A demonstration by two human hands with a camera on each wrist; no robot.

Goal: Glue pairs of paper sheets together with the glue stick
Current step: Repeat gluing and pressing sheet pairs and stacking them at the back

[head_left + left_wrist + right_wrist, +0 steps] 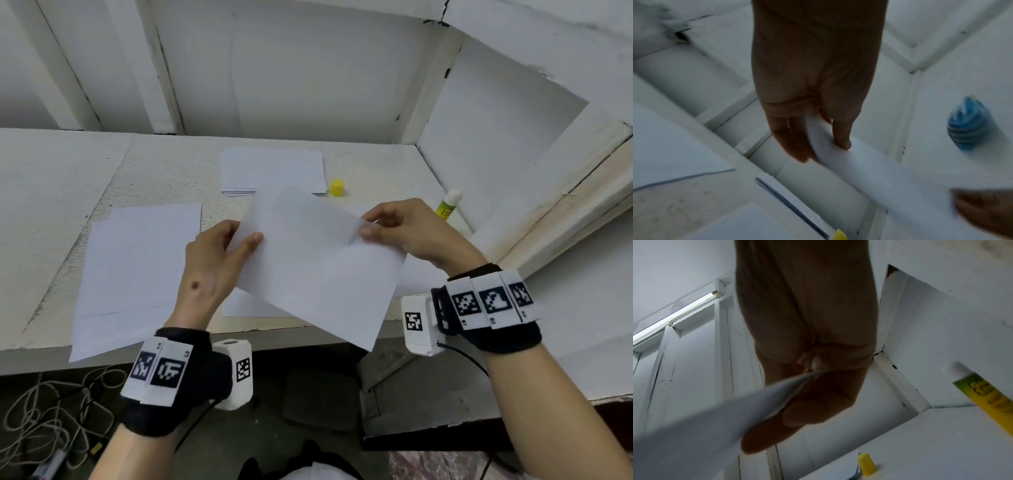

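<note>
Both hands hold a white paper sheet (318,267) tilted above the table's front edge. My left hand (222,253) pinches its left edge, thumb on top; the left wrist view shows the sheet (869,175) between thumb and fingers (842,138). My right hand (394,229) pinches the far right corner, and the sheet (715,426) runs from under its fingers (807,410). The uncapped glue stick (448,205) (986,395) lies on the table behind the right hand. Its yellow cap (336,187) (867,464) stands near the paper stack (270,171).
Glued or loose sheets (137,270) lie on the white table (51,192) at the left, overhanging the front edge. Another sheet (246,306) lies under the held one. White walls close the back and right. Cables (51,411) lie on the floor below.
</note>
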